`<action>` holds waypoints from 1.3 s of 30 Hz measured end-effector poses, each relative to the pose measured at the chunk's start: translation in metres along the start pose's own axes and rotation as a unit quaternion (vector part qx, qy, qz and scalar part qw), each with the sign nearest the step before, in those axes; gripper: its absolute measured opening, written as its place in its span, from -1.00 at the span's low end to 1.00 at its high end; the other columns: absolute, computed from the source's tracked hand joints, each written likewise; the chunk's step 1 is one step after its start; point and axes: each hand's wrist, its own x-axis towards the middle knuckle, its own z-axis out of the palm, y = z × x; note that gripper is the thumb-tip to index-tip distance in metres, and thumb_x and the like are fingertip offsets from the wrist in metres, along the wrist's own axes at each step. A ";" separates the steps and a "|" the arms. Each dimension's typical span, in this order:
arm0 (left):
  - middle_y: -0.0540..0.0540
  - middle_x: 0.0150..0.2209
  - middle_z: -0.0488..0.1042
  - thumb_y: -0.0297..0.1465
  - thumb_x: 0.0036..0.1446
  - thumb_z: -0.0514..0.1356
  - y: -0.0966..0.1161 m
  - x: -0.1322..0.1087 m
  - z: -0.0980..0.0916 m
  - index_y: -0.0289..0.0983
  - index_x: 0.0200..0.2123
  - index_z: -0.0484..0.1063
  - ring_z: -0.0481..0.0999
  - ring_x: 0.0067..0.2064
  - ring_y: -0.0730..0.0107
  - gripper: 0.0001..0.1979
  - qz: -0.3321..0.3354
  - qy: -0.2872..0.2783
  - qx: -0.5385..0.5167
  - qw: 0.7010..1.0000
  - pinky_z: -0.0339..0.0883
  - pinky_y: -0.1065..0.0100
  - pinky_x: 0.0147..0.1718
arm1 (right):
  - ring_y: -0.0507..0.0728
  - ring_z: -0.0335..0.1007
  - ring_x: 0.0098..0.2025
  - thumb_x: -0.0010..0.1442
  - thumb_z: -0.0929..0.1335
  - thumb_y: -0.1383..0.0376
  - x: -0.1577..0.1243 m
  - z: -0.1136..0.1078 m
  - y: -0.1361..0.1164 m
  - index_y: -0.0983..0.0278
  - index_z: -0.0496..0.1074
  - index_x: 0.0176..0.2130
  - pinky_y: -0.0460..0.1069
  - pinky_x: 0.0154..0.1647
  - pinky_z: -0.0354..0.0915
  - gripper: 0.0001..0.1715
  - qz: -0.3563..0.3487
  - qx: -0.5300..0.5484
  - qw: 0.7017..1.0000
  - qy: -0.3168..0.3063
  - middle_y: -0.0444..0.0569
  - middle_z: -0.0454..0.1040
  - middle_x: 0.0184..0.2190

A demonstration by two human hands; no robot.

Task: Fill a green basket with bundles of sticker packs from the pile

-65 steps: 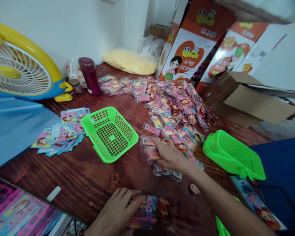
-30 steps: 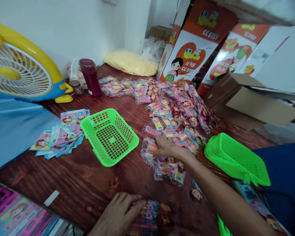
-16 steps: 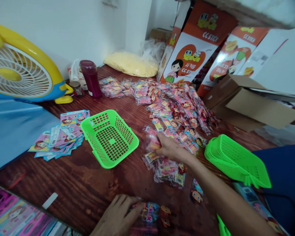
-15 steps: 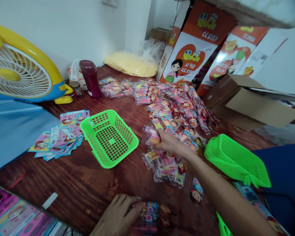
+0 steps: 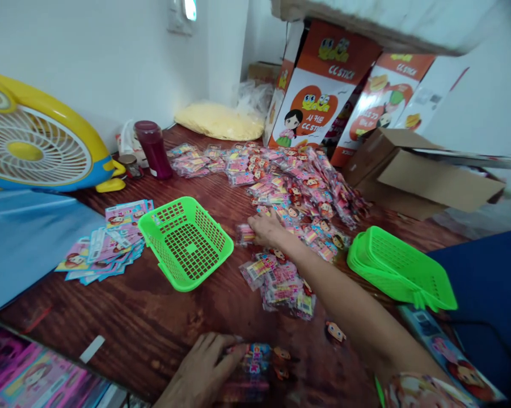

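My right hand (image 5: 266,228) reaches over the wooden table (image 5: 153,317) to the near edge of a big heap of small cartoon packets (image 5: 298,181), fingers curled on one packet (image 5: 244,233). A smaller pile of packets (image 5: 281,282) lies just below my forearm. My left hand (image 5: 199,371) lies flat at the table's near edge, pressing on a stack of packets (image 5: 253,368). An empty green basket (image 5: 185,242) stands left of my right hand.
Stacked green baskets (image 5: 402,269) sit at the right. Printed cards (image 5: 106,241) lie fanned out left of the empty basket. A yellow fan (image 5: 34,141), a dark red bottle (image 5: 153,148), a yellow bag (image 5: 219,120), orange display boxes (image 5: 319,85) and a cardboard box (image 5: 425,175) line the back.
My right hand has moved from the small near pile up and away to the edge of the big heap. The left hand has stayed on its stack. The view shifted slightly.
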 end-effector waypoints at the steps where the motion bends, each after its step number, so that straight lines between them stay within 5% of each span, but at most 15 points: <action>1: -0.16 0.13 0.33 -0.55 -0.10 0.25 0.006 0.000 -0.008 -0.06 0.26 0.11 0.36 0.06 0.11 -0.17 -0.009 -0.005 -0.006 1.000 0.33 0.17 0.01 | 0.31 0.35 0.01 0.10 0.35 0.27 -0.007 -0.004 -0.001 0.34 0.36 -0.04 0.30 0.21 -0.12 -0.59 -0.002 -0.011 1.000 0.021 0.18 0.51 -0.13; 6: -0.17 0.17 0.28 -0.59 -0.07 0.20 0.020 0.001 -0.034 -0.09 0.30 0.03 0.32 0.11 0.13 -0.15 0.004 -0.052 -0.019 0.998 0.30 0.15 0.07 | 0.26 0.43 -0.16 0.12 0.33 0.20 -0.070 -0.028 -0.010 0.33 0.25 0.04 0.10 -0.05 0.15 -0.48 0.110 0.062 0.987 0.104 0.11 0.53 -0.20; 9: -0.20 0.15 0.31 -0.51 0.01 0.22 0.018 0.002 -0.035 -0.14 0.30 0.01 0.33 0.10 0.09 -0.20 0.033 -0.056 0.000 0.998 0.29 0.10 0.06 | 0.23 0.44 -0.25 0.11 0.35 0.05 -0.118 -0.024 -0.038 0.26 0.25 0.00 -0.01 -0.30 0.17 -0.46 0.084 0.154 0.984 0.043 0.02 0.52 -0.24; 12: -0.24 0.14 0.32 -0.41 0.08 0.23 0.017 0.003 -0.032 -0.21 0.29 0.01 0.35 0.10 0.07 -0.27 0.047 -0.038 0.019 0.998 0.28 0.07 0.06 | 0.22 0.45 -0.21 0.09 0.38 0.15 -0.151 0.000 -0.083 0.24 0.27 -0.02 -0.01 -0.29 0.19 -0.52 0.042 0.178 0.983 -0.012 0.02 0.52 -0.19; 16: -0.24 0.09 0.36 -0.36 0.13 0.22 0.020 0.005 -0.032 -0.27 0.14 0.15 0.36 0.08 0.08 -0.47 0.053 -0.007 0.044 0.998 0.26 0.06 0.06 | 0.29 0.41 -0.04 0.10 0.37 0.28 -0.165 0.024 -0.123 0.31 0.26 0.01 0.07 -0.17 0.26 -0.52 0.051 0.169 0.984 -0.017 0.15 0.45 -0.03; 23: -0.23 0.10 0.34 -0.32 0.12 0.25 0.027 -0.003 -0.027 -0.24 0.13 0.22 0.31 0.08 0.05 -0.49 0.034 0.028 0.087 0.995 0.27 0.00 0.05 | 0.31 0.28 0.16 0.24 0.27 0.27 -0.184 0.018 -0.115 0.42 0.11 0.23 0.15 0.08 0.23 -0.37 -0.053 0.268 0.961 -0.045 0.30 0.29 0.14; 28: -0.38 0.30 -0.01 -0.31 0.09 0.29 0.025 -0.015 -0.013 -0.24 0.24 0.10 0.04 0.31 -0.18 -0.31 0.010 0.154 0.117 0.981 0.12 -0.18 0.18 | 0.20 0.35 0.06 0.33 0.16 0.37 -0.196 0.015 -0.115 0.38 0.28 0.11 0.08 0.07 0.24 -0.61 -0.072 0.279 0.957 -0.022 0.18 0.39 0.02; 30: -0.42 0.34 -0.14 -0.33 0.08 0.30 0.024 -0.014 -0.012 -0.27 0.29 -0.01 -0.07 0.37 -0.18 -0.22 0.016 0.156 0.090 0.984 0.08 -0.20 0.22 | 0.22 0.35 0.06 0.35 0.16 0.29 -0.200 0.014 -0.118 0.35 0.28 0.12 0.11 0.07 0.24 -0.60 -0.091 0.280 0.955 -0.030 0.17 0.38 0.04; 32: -0.42 0.34 -0.12 -0.36 0.07 0.30 0.023 -0.012 -0.014 -0.26 0.31 -0.07 -0.03 0.37 -0.10 -0.18 0.023 0.132 0.050 0.990 0.13 -0.14 0.23 | 0.29 0.29 0.13 0.28 0.28 0.09 -0.203 0.017 -0.123 0.36 0.22 0.19 0.17 0.11 0.21 -0.40 -0.111 0.270 0.955 -0.046 0.21 0.34 0.10; 35: -0.37 0.30 0.00 -0.38 0.06 0.31 0.021 -0.007 -0.016 -0.22 0.29 -0.04 0.07 0.34 -0.01 -0.20 0.018 0.114 0.009 0.993 0.17 -0.09 0.23 | 0.45 0.16 0.20 -0.18 0.53 -0.07 -0.207 0.029 -0.137 0.39 0.11 0.26 0.33 0.15 0.15 0.21 -0.083 0.190 0.978 -0.035 0.32 0.23 0.19; 37: -0.35 0.28 0.05 -0.41 0.05 0.31 0.021 -0.005 -0.017 -0.22 0.26 -0.01 0.10 0.33 0.03 -0.22 0.015 0.109 -0.002 0.994 0.17 -0.09 0.23 | 0.48 0.14 0.19 -0.30 0.59 0.03 -0.209 0.040 -0.148 0.35 0.08 0.28 0.37 0.12 0.15 0.30 -0.039 0.123 0.992 0.004 0.34 0.19 0.21; 39: -0.34 0.26 0.08 -0.43 0.05 0.31 0.023 -0.004 -0.019 -0.23 0.25 0.00 0.12 0.32 0.06 -0.24 0.016 0.105 -0.005 0.994 0.18 -0.06 0.24 | 0.42 0.21 0.12 -0.24 0.57 0.15 -0.210 0.049 -0.155 0.32 0.10 0.27 0.33 0.07 0.21 0.19 -0.017 0.090 0.995 0.031 0.30 0.24 0.18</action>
